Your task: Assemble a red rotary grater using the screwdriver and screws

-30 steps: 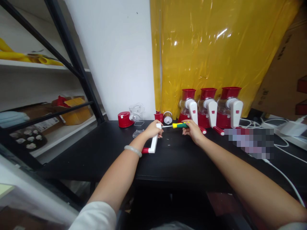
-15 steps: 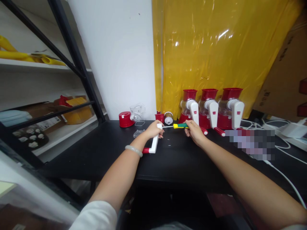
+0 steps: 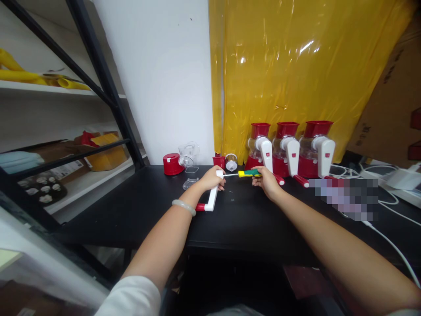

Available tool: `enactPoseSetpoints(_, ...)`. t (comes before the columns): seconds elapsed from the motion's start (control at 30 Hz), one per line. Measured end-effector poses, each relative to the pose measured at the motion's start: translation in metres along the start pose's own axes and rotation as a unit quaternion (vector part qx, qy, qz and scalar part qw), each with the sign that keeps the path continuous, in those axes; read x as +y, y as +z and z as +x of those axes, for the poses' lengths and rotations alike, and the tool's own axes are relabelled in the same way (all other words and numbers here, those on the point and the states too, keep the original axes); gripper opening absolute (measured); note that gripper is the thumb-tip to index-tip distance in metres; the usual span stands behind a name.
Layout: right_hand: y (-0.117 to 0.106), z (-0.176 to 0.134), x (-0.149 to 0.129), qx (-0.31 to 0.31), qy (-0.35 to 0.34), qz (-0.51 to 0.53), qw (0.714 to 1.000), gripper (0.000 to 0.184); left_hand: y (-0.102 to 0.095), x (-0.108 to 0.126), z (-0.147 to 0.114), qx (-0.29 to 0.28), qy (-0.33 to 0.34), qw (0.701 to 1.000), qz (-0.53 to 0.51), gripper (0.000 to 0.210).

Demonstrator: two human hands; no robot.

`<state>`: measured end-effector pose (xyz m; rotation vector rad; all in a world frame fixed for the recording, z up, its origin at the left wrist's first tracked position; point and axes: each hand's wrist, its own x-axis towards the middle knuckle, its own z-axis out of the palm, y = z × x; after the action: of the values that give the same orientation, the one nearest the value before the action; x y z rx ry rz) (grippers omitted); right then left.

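Note:
My left hand (image 3: pixel 212 178) is closed around the upper end of a white crank handle (image 3: pixel 212 197), whose red grip points left at the bottom. A screwdriver (image 3: pixel 249 173) with a green and yellow handle lies level in my right hand (image 3: pixel 265 181), fingers wrapped round it. Its shaft runs left to the top of the crank handle; the exact contact point is hidden by my left fingers. Two tiny metal pieces, too small to name, lie on the black table (image 3: pixel 223 232) between my hands.
Three red-and-white rotary graters (image 3: pixel 287 149) stand at the back right. Behind my left hand are a red base (image 3: pixel 173 163), a clear plastic housing (image 3: pixel 189 153), a small red part (image 3: pixel 219 161) and a grater drum (image 3: pixel 231 162). White cables (image 3: pixel 391 237) lie at the right; shelving (image 3: pixel 112 101) stands left.
My right fingers have shifted slightly on the screwdriver handle, and the screwdriver has moved very little. My left hand and the crank handle stay in place.

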<state>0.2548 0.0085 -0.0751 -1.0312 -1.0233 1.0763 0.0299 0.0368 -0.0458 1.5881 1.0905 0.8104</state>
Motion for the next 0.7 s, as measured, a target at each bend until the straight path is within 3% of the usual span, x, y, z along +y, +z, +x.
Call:
enactPoseSetpoints(0.27,-0.0003,0.0022,0.0041,-0.006,0.003,-0.009,1.0,0.016,-0.0003,-0.0013,0.0008,-0.002,-0.009,1.0,0.007,0.046)
enactPoseSetpoints(0.57,-0.0019,0.0025,0.01,-0.03,-0.03,-0.052,0.998,0.035,-0.0019,-0.004,0.0028,0.013,-0.012,1.0,0.014,0.044)
enactPoseSetpoints(0.7,-0.0018,0.0028,0.0096,-0.024,-0.033,-0.076,0.996,0.034,-0.0021,-0.0048,0.0031,0.02,-0.009,1.0,0.016,0.044)
